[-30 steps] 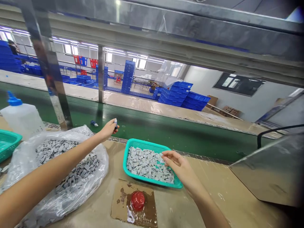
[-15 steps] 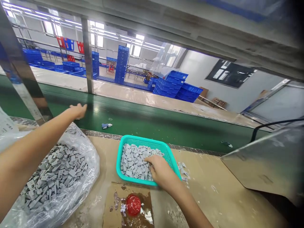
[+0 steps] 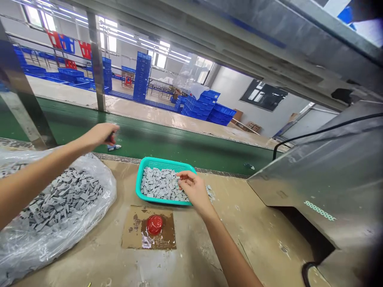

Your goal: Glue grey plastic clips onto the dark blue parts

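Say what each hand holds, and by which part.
The left hand holds a small dark piece, gripped part indistinct. The right hand is over the turquoise plastic basket of small grey plastic pieces; whether it grips one cannot be told.

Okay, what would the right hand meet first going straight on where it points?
Probably the small grey plastic pieces heaped in the turquoise perforated basket, though how high the right hand sits is unclear.

Both arms extended, right fingers curled.
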Motion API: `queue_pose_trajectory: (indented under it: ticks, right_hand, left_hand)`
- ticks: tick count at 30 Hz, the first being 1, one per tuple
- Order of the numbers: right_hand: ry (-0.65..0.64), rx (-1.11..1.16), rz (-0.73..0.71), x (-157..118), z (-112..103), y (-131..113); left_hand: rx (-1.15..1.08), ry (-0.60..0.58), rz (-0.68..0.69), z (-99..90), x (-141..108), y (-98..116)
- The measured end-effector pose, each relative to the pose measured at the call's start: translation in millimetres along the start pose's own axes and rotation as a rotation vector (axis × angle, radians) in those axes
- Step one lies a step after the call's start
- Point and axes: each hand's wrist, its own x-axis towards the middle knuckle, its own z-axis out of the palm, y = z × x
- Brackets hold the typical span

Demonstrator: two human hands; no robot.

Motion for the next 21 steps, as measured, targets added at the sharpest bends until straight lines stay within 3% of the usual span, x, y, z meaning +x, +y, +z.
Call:
queue_pose_trajectory:
  ticks: [2,4,7,11,18,21]
  right_hand:
    - [-0.043,0.107,-0.005,-15.7,3.7,-13.3]
    - [-0.083,0.240,-0.003,-34.7,7.5,-27.0]
    - [-0.093,0.434,-0.043,-61.0,10.1,-43.1]
    - [-0.081,0.356,-0.189,-81.3,8.0,-53.5]
    - [0.174,-0.308,-0.762,-97.4,6.3,-60.7]
    - [0.197,-0.400,-0.858,-100.3,5.1,-62.2]
  left_hand:
    - [-0.019,-0.124,0.045,28.6,-53.1,15.7]
    - [0.093,-0.220,0.209,57.2,-103.1,22.1]
    - [0.137,-0.316,0.361,89.0,-150.7,18.5]
    - [-0.032,-0.401,0.283,100.2,-164.2,12.3]
    - [-0.394,-0.437,-0.085,102.5,-171.5,14.4]
    - [-0.529,-0.446,-0.199,108.1,-179.4,14.6]
